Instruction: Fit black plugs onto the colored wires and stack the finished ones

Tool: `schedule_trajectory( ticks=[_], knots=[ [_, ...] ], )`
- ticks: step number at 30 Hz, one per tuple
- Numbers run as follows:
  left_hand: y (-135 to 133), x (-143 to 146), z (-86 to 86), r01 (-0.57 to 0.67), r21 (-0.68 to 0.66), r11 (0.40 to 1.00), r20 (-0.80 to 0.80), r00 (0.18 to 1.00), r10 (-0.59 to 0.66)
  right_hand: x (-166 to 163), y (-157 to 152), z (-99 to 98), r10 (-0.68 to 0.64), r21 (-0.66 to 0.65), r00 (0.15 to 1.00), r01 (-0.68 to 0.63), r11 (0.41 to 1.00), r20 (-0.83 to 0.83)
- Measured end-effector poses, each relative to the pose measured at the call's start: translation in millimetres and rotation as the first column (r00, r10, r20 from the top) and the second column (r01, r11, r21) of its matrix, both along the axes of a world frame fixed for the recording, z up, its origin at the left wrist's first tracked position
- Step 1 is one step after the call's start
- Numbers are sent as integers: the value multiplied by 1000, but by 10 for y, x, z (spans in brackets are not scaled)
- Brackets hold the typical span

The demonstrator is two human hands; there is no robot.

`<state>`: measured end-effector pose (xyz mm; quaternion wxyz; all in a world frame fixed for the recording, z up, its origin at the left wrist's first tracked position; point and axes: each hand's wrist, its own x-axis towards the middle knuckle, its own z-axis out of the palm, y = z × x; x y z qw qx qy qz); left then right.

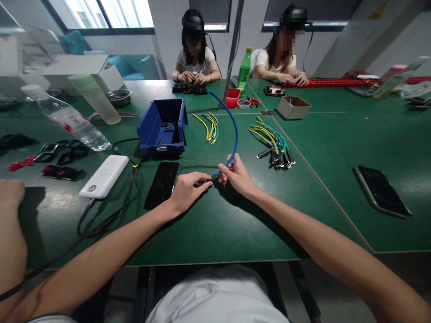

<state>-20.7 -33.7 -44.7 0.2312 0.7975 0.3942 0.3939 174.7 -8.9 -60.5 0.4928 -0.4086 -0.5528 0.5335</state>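
A blue cable (236, 134) arcs up and away from my hands over the green table. Close to its near end, my right hand (237, 174) pinches it between thumb and fingers. My left hand (190, 188) is closed on a short black sleeve (214, 176) at that same end; the cable's tip is hidden there. Beyond my hands lies a small group of yellow and green wires (210, 128) with ring ends. Further right, a bundle of yellow, green and blue wires (274, 139) has black sleeves on its near ends. A blue bin (144, 128) holds several small black pieces.
Left of my hands are a black phone (161, 185), a white power bank (105, 176) with cables, and a tilted water bottle (72, 121). Another phone (382, 190) lies at right. Across the table, two people work near a green bottle (244, 72) and a cardboard box (293, 107).
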Motion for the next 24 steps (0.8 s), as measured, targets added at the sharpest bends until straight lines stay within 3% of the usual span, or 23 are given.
schedule_trajectory(
  ticks=[15,20,24],
  knots=[
    [25,88,-85,71,-328,942,245,969,12,-46,-10,41,-25,-76,995,18,997,-102],
    [-1,100,-82,151,-364,919,280,959,-47,-14,5,132,-105,-91,992,98,991,-68],
    [11,81,-84,134,-375,917,270,962,-30,189,87,278,-176,-71,984,178,981,42]
  ],
)
